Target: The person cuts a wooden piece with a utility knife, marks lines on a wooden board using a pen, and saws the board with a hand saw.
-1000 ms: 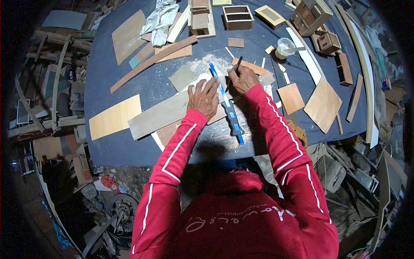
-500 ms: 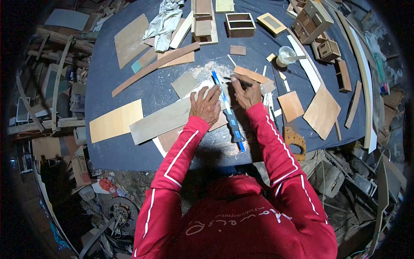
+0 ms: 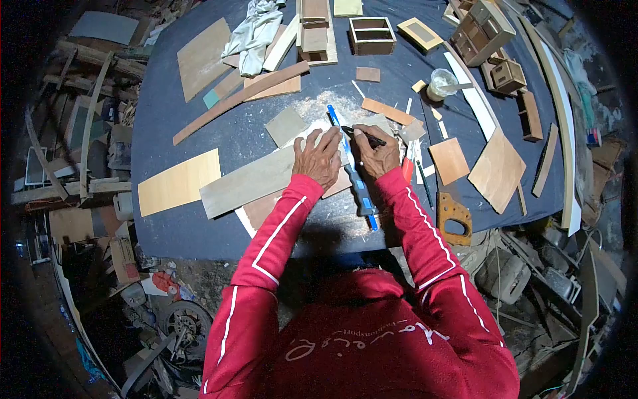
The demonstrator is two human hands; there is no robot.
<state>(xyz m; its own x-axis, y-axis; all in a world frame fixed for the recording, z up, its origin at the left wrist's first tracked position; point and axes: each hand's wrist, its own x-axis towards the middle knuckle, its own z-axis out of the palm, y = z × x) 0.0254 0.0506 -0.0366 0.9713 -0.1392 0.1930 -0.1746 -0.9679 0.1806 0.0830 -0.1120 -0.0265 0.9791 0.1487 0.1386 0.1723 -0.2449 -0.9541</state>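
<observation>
My left hand point(image 3: 317, 161) lies with spread fingers on a long grey wooden board point(image 3: 249, 181), near its right end. A narrow blue tool with a dark grip point(image 3: 361, 194), which looks like a small hacksaw, lies lengthwise just right of that hand's fingertips. My right hand point(image 3: 377, 153) is closed around a black pen point(image 3: 372, 139), whose tip points left at the tool's upper part. Beneath the grey board, a brownish board point(image 3: 264, 210) sticks out toward me. A small grey square piece point(image 3: 286, 128) rests beyond the left hand.
A handsaw's wooden handle point(image 3: 454, 219) lies at the table's near edge. To the right are a square wood piece point(image 3: 449, 161) and a tub with a stick point(image 3: 441, 86). An open wooden box point(image 3: 372, 36) and a crumpled cloth point(image 3: 256, 40) lie at the back.
My right hand has shifted slightly left and down, bringing the pen tip over to the blue tool beside my left fingertips. A red item now shows beside the right wrist. My left hand stays on the board.
</observation>
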